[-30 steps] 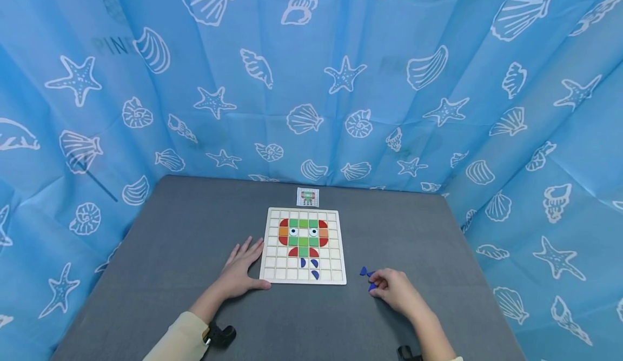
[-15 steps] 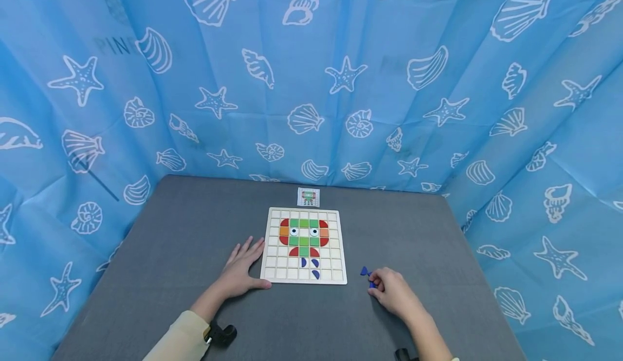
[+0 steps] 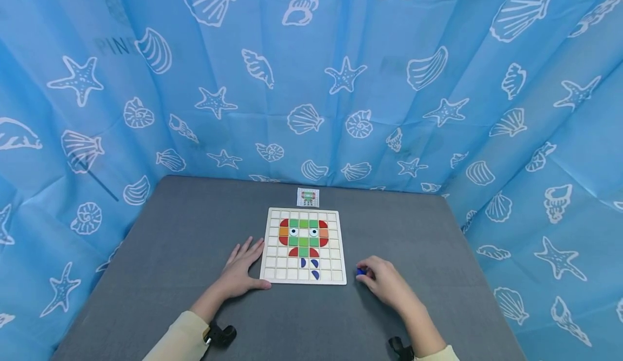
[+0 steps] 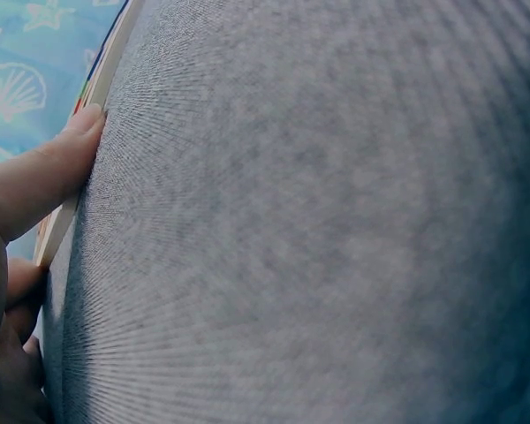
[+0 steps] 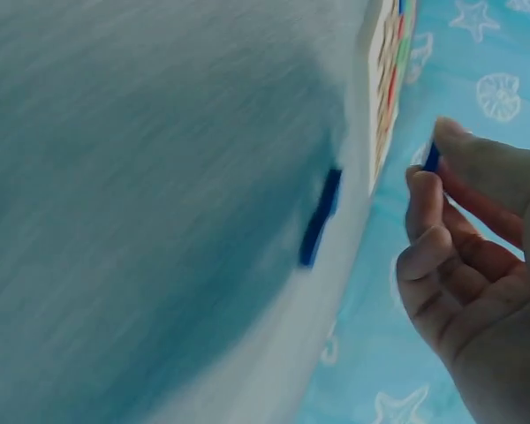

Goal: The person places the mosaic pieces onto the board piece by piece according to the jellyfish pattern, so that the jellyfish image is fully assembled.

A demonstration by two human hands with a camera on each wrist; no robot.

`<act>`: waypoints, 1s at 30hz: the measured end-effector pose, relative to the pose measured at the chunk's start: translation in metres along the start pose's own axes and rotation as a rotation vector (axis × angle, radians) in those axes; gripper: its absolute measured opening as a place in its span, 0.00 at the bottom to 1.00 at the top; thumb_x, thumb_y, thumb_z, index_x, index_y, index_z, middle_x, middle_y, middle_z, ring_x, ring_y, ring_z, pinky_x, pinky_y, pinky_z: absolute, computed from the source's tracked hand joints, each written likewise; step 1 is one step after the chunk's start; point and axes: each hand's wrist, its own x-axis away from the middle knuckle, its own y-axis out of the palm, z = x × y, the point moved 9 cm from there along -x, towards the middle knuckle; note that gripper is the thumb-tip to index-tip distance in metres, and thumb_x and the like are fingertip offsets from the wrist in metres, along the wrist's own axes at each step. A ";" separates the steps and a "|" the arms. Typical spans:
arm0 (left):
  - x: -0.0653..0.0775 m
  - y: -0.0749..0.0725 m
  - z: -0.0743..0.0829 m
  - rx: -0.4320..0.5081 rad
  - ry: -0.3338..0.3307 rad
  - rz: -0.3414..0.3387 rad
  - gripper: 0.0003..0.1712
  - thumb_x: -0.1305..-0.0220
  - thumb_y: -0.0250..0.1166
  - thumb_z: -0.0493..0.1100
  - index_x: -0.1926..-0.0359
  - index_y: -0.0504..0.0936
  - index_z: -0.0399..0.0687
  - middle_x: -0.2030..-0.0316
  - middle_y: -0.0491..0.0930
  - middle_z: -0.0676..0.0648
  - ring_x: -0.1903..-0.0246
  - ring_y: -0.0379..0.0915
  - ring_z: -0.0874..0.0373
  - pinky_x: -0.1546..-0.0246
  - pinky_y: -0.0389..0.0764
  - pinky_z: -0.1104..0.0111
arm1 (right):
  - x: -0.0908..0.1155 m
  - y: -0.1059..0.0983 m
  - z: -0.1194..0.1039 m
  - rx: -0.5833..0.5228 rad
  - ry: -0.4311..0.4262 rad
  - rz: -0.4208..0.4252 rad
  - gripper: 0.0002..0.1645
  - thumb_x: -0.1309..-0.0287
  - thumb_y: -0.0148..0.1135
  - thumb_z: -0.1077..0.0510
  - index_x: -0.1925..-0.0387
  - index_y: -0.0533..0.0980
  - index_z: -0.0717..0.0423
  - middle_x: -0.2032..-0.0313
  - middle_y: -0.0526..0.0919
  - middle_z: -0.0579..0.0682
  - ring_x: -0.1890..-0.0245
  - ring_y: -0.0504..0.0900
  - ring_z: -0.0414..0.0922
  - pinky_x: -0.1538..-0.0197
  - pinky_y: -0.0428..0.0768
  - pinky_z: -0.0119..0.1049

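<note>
A square white grid board (image 3: 336,275) lies on the table, bearing flat green, red and orange pieces, two eye pieces and a few blue half-round pieces (image 3: 315,275). My left hand (image 3: 237,273) rests at the board's left side, fingers spread. Its thumb touches the near edge in the left wrist view. To the right of the board, my right hand (image 3: 389,284) pinches a small blue piece (image 5: 433,157) between thumb and finger, raised off the table. Below it in the right wrist view, dark blue material (image 5: 321,221) lies on the cloth; how many pieces, I cannot tell.
A small picture card (image 3: 308,197) lies behind the board, printed with a similar coloured figure. Grey cloth (image 3: 209,209) covers the table. A blue shell-patterned curtain (image 3: 311,80) hangs around the back and sides.
My right hand has lifted a blue piece and shifted slightly left and away from me, towards the board. My left hand and the board have stayed in place.
</note>
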 end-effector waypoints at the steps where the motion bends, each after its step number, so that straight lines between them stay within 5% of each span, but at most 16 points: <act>1: 0.000 0.000 0.000 -0.002 -0.001 0.001 0.69 0.57 0.74 0.75 0.20 0.53 0.52 0.20 0.51 0.50 0.20 0.33 0.45 0.23 0.36 0.43 | -0.004 0.001 -0.006 -0.006 -0.023 0.001 0.11 0.45 0.74 0.62 0.58 0.85 0.57 0.66 0.82 0.46 0.71 0.74 0.33 0.67 0.76 0.30; 11: 0.001 -0.001 0.000 0.004 -0.007 -0.005 0.70 0.57 0.74 0.75 0.20 0.54 0.51 0.20 0.51 0.50 0.20 0.33 0.44 0.23 0.36 0.43 | -0.035 0.029 -0.049 -0.038 -0.128 -0.046 0.13 0.43 0.74 0.59 0.56 0.85 0.56 0.64 0.83 0.48 0.68 0.75 0.38 0.66 0.74 0.30; 21: 0.001 -0.001 0.002 0.003 -0.010 -0.003 0.69 0.57 0.74 0.74 0.20 0.54 0.51 0.20 0.51 0.50 0.20 0.33 0.44 0.23 0.35 0.43 | -0.045 0.056 -0.087 -0.016 -0.231 -0.113 0.12 0.40 0.72 0.57 0.55 0.85 0.56 0.62 0.85 0.48 0.69 0.77 0.36 0.66 0.78 0.30; 30: 0.001 -0.002 0.003 0.015 0.003 -0.002 0.69 0.56 0.74 0.75 0.20 0.54 0.51 0.20 0.51 0.50 0.20 0.33 0.45 0.23 0.35 0.44 | -0.047 0.076 -0.098 0.048 -0.204 -0.143 0.12 0.42 0.73 0.56 0.57 0.86 0.55 0.62 0.85 0.46 0.67 0.77 0.35 0.63 0.79 0.32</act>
